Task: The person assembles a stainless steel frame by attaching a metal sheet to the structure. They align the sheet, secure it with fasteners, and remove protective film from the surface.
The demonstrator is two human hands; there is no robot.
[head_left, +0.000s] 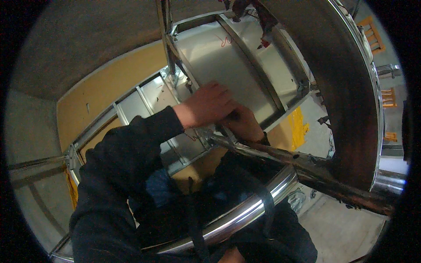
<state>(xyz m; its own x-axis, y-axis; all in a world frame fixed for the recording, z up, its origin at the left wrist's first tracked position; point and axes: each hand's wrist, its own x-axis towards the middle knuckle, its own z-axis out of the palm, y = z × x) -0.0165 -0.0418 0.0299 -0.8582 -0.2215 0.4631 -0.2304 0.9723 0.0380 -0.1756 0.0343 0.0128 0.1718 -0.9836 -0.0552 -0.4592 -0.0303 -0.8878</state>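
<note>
My left hand [205, 105] reaches in from the left, its back up and its fingers bent down towards my right hand [246, 124]. The two hands meet over the edge of a metal frame with sheet panels [215, 57]. Both have their fingers closed. A small dark thing shows between them, but I cannot make out what they grip. Just below my right wrist runs a dark metal tube [280, 156]. To the left of my hands lies a slatted metal frame [142, 103] with shiny panels.
A curved polished rail [237, 219] crosses in front of my body. On the right rises a large curved dark metal panel [351, 87]. Tan board [109, 74] lies beneath the frames, with yellow sheeting [299, 129] near it. Wooden chairs [372, 35] stand at the far right.
</note>
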